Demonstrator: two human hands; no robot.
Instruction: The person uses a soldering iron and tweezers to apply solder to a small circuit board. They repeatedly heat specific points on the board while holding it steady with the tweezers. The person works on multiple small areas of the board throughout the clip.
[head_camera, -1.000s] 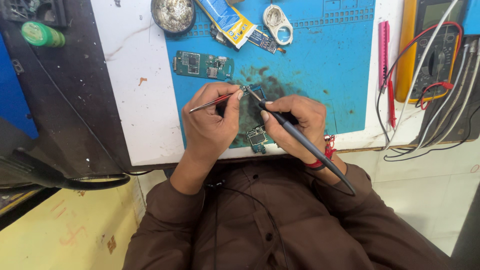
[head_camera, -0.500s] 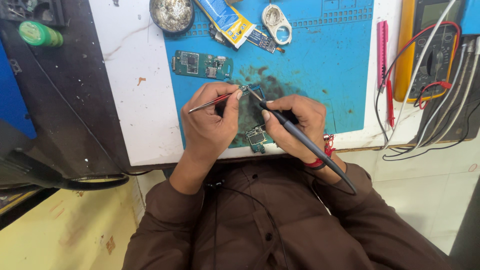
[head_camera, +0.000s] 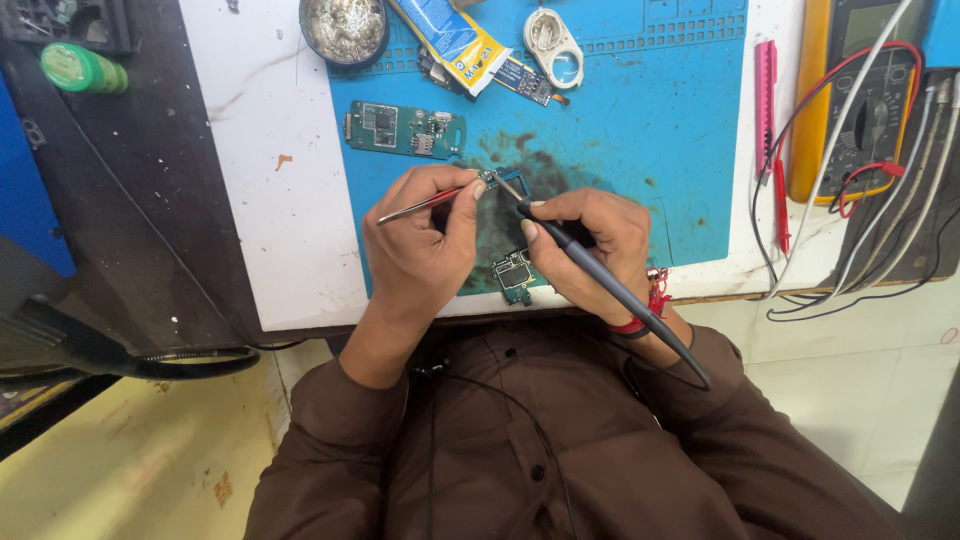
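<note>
My left hand (head_camera: 420, 245) pinches a pair of thin tweezers (head_camera: 425, 203) whose tips reach a tiny part at the top of a small circuit board (head_camera: 515, 272) on the blue work mat (head_camera: 650, 140). My right hand (head_camera: 590, 250) grips a dark soldering iron (head_camera: 600, 280) like a pen, its metal tip meeting the tweezer tips at about the same spot. Both hands rest on the mat near the table's front edge and cover most of the board. The iron's cable runs back over my right wrist.
A second green circuit board (head_camera: 405, 130) lies further up the mat. Behind it are a round tin of metal wool (head_camera: 343, 28), a blue and yellow tube (head_camera: 450, 35), a white holder (head_camera: 553, 45), a pink tool (head_camera: 766, 90), a yellow multimeter (head_camera: 860, 100) with red and white leads, and a green bottle (head_camera: 82, 68).
Both hands stay at the same spot on the mat. The tweezers and iron tip have shifted only slightly around the small board.
</note>
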